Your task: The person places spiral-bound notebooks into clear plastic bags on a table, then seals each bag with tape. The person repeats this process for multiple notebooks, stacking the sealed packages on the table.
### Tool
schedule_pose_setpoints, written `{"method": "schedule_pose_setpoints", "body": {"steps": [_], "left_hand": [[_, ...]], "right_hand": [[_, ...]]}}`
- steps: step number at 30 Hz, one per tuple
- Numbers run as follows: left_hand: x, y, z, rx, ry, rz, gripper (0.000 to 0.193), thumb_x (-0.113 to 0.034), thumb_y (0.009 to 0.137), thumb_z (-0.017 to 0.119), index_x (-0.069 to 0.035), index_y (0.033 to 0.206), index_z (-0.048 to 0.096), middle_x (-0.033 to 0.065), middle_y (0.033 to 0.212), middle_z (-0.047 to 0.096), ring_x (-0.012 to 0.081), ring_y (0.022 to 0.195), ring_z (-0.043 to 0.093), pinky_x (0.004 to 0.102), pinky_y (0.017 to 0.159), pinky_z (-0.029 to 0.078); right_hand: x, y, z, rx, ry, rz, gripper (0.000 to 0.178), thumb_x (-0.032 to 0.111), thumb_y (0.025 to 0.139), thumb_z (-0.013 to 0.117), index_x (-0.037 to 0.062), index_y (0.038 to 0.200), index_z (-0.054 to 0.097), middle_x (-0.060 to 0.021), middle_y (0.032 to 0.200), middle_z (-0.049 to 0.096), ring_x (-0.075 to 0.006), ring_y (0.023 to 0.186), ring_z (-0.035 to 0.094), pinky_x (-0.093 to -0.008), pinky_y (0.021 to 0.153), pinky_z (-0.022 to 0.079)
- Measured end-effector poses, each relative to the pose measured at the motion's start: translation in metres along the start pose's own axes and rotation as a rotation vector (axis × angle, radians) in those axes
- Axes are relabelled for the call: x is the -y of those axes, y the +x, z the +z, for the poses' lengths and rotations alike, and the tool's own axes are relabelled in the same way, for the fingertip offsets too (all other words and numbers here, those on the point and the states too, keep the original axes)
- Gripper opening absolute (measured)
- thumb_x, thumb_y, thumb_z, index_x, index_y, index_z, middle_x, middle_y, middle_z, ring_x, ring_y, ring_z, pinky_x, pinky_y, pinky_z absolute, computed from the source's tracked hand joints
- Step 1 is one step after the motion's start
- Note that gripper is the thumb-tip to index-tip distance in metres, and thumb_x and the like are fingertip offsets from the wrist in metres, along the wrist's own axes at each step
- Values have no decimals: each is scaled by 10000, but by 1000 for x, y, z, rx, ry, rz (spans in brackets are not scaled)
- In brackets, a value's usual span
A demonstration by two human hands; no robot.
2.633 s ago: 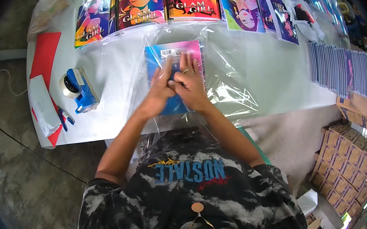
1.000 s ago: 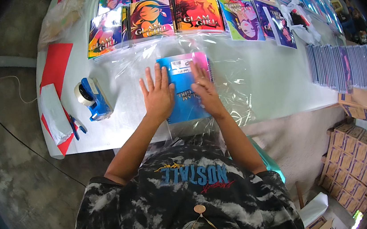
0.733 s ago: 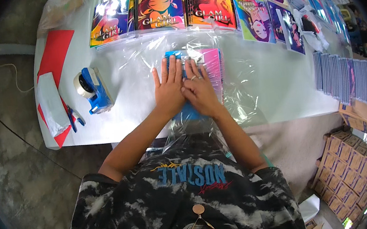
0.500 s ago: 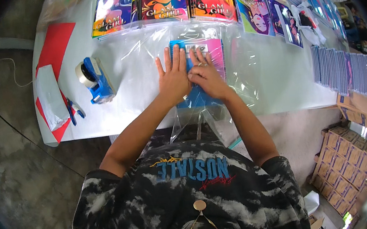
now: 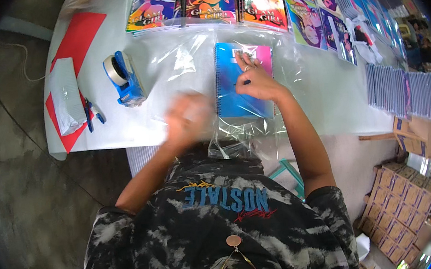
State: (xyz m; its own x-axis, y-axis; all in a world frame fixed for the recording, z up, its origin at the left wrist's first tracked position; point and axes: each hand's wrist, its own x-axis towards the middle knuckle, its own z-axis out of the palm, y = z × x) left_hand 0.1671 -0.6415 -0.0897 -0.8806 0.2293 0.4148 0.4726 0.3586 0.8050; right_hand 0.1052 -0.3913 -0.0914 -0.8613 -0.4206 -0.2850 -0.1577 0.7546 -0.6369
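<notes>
The right hand (image 5: 258, 83) rests over the upper part of a blue-and-pink spiral notebook (image 5: 233, 102), two fingers stretched toward the white label (image 5: 251, 53) and the thumb curled in to meet the forefinger; whether a small dark patch at that curl is something pinched or just the cover showing through, I cannot tell. The hand probably lies there so that its weight stops the notebook sliding. The left hand (image 5: 188, 117) is a blur beside the notebook's coil, apart from it and near the front edge of the table (image 5: 328, 107); how far it is open, and whether it has hold of anything, cannot be made out. The notebook lies flat and nearly square to the person, its printing upside down to them, with clear plastic film (image 5: 243, 127) about it that runs past the near edge, likely spare length left for folding. To the left, a blue tape dispenser (image 5: 131, 88) stands within easy reach of the left hand, presumably for that reason. Beyond it, a white wrapped bundle (image 5: 68, 95) lies across a red sheet (image 5: 84, 33), perhaps to weigh it down, with a blue-handled tool (image 5: 95, 111) alongside. Illustrated notebooks (image 5: 262, 6) lie face up in rows at the far side, and a long row of spiral-bound books (image 5: 405, 88) is packed tightly at the right, which seems to save room.
</notes>
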Motion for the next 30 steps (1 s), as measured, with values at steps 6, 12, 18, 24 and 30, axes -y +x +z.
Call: {"method": "schedule_pose_setpoints", "body": {"steps": [6, 12, 18, 24, 30], "left_hand": [[58, 31, -144, -361, 79, -1094, 414, -378, 849, 560, -44, 1085, 623, 76, 818, 533, 151, 693, 475, 288, 557, 391], [70, 39, -147, -161, -286, -1292, 331, -366, 886, 541, -106, 1075, 617, 15, 937, 537, 103, 714, 420, 224, 582, 361], [71, -45, -123, -303, -605, -951, 223, -258, 864, 595, -45, 908, 647, 49, 1033, 604, 153, 1024, 535, 312, 822, 450], [51, 21, -124, -756, 315, -689, 241, -216, 862, 593, 7, 879, 683, 69, 727, 666, 103, 579, 587, 239, 518, 454], [-24, 133, 55, 595, 297, -633, 472, -487, 791, 616, -22, 799, 699, 61, 678, 662, 169, 646, 642, 322, 603, 492]], "right_hand": [[3, 5, -11, -5, -78, -60, 271, 104, 648, 705, 75, 912, 650, -188, 1463, 246, -359, 1359, 218, -419, 1093, 222], [11, 4, -19, -117, 44, -17, 889, 74, 586, 796, 49, 1333, 315, -182, 1344, 422, -343, 1219, 433, -392, 996, 375], [-5, 7, -16, -152, 25, -86, 960, 107, 566, 815, 60, 1356, 272, -162, 1335, 441, -334, 1201, 457, -417, 975, 382], [-5, 4, -25, -142, 36, -93, 1049, 108, 529, 834, 61, 1384, 228, -164, 1336, 448, -305, 1238, 433, -397, 1004, 356], [-6, 7, -25, -109, 91, -110, 1157, 177, 494, 855, 78, 1421, 170, -141, 1350, 449, -285, 1251, 426, -446, 998, 319]]}}
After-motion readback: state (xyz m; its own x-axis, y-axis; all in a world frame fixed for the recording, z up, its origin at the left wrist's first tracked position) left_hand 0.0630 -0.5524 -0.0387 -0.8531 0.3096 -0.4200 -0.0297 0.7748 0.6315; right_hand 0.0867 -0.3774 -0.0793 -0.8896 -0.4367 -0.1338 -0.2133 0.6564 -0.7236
